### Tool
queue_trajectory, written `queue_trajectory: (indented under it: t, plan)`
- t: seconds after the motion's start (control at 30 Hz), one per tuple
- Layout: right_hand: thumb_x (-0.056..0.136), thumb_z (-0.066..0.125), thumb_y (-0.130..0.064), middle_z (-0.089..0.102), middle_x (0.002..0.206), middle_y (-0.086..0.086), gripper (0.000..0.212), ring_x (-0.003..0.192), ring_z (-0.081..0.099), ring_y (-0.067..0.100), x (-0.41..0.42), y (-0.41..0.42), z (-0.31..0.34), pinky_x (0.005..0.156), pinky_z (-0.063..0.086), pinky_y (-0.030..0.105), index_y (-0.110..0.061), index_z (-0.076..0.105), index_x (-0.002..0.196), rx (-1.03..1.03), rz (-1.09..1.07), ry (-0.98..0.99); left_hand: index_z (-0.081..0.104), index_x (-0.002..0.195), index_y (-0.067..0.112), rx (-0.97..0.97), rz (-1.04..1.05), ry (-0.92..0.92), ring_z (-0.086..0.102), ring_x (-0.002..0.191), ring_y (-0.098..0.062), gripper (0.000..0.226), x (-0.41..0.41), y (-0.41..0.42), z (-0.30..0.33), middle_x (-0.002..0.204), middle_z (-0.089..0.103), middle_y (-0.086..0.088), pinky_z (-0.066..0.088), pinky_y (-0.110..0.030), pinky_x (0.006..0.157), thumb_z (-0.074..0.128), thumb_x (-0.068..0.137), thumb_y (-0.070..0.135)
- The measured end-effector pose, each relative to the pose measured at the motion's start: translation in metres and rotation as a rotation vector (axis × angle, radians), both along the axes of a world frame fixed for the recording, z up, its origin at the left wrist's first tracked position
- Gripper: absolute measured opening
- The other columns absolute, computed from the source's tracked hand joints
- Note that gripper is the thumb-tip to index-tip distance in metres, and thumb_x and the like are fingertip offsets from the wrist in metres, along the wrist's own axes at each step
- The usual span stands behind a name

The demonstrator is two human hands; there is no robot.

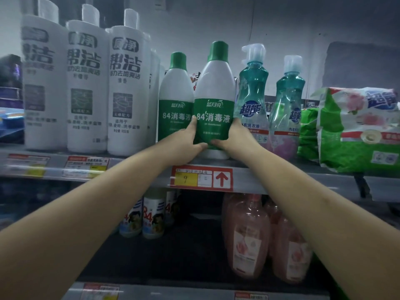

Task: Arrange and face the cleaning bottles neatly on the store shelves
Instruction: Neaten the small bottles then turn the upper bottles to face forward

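Both hands are on it: the left hand (186, 144) and the right hand (234, 138) cup the lower part of the front disinfectant bottle (214, 105) at the centre of the frame, fingers curled round its base from either side, thumbs up along the green label. It looks like a two-sided hold meant to turn the bottle square to the aisle, and the label does face out, its print readable. The bottle sits at the front edge of the upper shelf (281, 180), its white bottom showing just below the fingers (202, 146), directly above the red price tag (201, 178). A second green-capped bottle (175, 100) stands just beside and slightly behind it to the left, which suggests this one is being drawn forward to lead the row. Left of centre, three tall white bottles (86, 87) already stand in a neat line, labels out. Right of centre come two teal detergent bottles (253, 98), then a green soft pack (357, 126) lying askew at the right edge. Pink bottles (249, 239) wait on the lower shelf, bottom centre.
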State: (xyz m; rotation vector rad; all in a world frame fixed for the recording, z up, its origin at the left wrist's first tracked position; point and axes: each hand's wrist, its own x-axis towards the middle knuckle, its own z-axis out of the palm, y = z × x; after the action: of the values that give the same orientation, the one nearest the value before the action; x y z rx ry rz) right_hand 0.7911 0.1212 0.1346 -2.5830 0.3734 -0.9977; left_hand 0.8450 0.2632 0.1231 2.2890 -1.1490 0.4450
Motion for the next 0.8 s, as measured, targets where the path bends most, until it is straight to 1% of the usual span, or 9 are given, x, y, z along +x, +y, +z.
queue_trajectory:
  t: [0.1,0.17,0.23,0.3,0.37,0.47,0.57,0.7,0.8]
  plan:
    - [0.077,0.071,-0.033,0.056,0.117,0.012,0.065,0.105,0.057,0.029,-0.003,0.001,-0.002,0.09,0.048,0.044,-0.005,0.039,0.127,0.021,0.003,-0.003,-0.013,0.146,0.02,-0.005,-0.009,0.011,0.034,0.133,-0.024,0.082,-0.001,0.0,0.0,0.151,0.027,-0.011,0.03,-0.031,0.105,0.044,0.092,0.043]
    - [0.072,0.07,-0.042,0.059,0.109,0.005,0.067,0.098,0.06,0.024,0.0,0.001,-0.002,0.085,0.051,0.042,-0.008,0.042,0.123,0.017,0.006,0.004,-0.015,0.145,0.021,0.001,-0.016,0.027,0.036,0.132,-0.023,0.084,0.0,0.0,0.0,0.15,0.028,-0.011,0.031,-0.03,0.103,0.044,0.092,0.044]
    - [0.065,0.066,-0.051,0.063,0.101,0.003,0.07,0.09,0.064,0.023,0.009,-0.007,-0.003,0.078,0.055,0.041,-0.011,0.046,0.118,0.022,0.008,0.013,-0.017,0.145,0.022,0.007,-0.016,0.054,0.04,0.129,-0.022,0.086,0.0,0.0,0.0,0.149,0.031,-0.011,0.033,-0.029,0.101,0.046,0.09,0.046]
    - [0.069,0.068,-0.045,0.061,0.104,0.007,0.067,0.091,0.064,0.025,0.009,-0.006,-0.004,0.078,0.054,0.041,-0.01,0.045,0.121,0.012,0.016,0.023,-0.019,0.144,0.025,0.016,-0.013,0.081,0.041,0.128,-0.022,0.089,0.0,0.0,0.0,0.148,0.033,-0.01,0.034,-0.027,0.099,0.048,0.089,0.048]
    - [0.076,0.068,-0.035,0.056,0.113,0.012,0.065,0.1,0.06,0.03,0.003,-0.001,-0.004,0.084,0.052,0.042,-0.007,0.04,0.127,0.009,0.018,0.015,-0.021,0.143,0.026,0.028,-0.011,0.099,0.042,0.127,-0.023,0.092,0.001,0.0,0.0,0.148,0.032,-0.01,0.034,-0.027,0.099,0.048,0.088,0.051]
    - [0.081,0.067,-0.026,0.051,0.122,0.016,0.066,0.111,0.055,0.033,0.003,-0.004,-0.005,0.091,0.047,0.041,-0.004,0.032,0.132,0.034,0.01,0.01,-0.022,0.143,0.028,0.032,-0.012,0.119,0.04,0.129,-0.022,0.094,0.003,0.0,0.0,0.15,0.03,-0.009,0.033,-0.027,0.1,0.049,0.086,0.053]
    - [0.081,0.067,-0.026,0.049,0.124,0.016,0.066,0.112,0.054,0.033,0.003,-0.004,-0.007,0.09,0.046,0.04,-0.004,0.032,0.133,0.021,0.033,-0.018,-0.019,0.143,0.029,0.015,-0.009,0.109,0.04,0.129,-0.022,0.093,0.005,-0.001,-0.002,0.149,0.031,-0.007,0.034,-0.027,0.099,0.049,0.085,0.054]
    - [0.078,0.068,-0.03,0.05,0.121,0.014,0.066,0.107,0.056,0.032,0.004,-0.004,-0.006,0.084,0.047,0.038,-0.007,0.036,0.132,0.012,0.052,-0.037,-0.014,0.145,0.029,-0.025,-0.002,0.071,0.036,0.131,-0.021,0.092,0.007,0.0,-0.004,0.15,0.03,-0.006,0.034,-0.028,0.1,0.05,0.084,0.056]
    - [0.077,0.068,-0.032,0.051,0.119,0.013,0.067,0.105,0.057,0.031,0.006,-0.006,-0.006,0.083,0.049,0.039,-0.007,0.037,0.131,0.013,0.049,-0.052,-0.013,0.145,0.029,-0.03,-0.006,0.057,0.035,0.133,-0.021,0.093,0.008,0.0,-0.004,0.15,0.029,-0.006,0.033,-0.029,0.101,0.05,0.083,0.056]
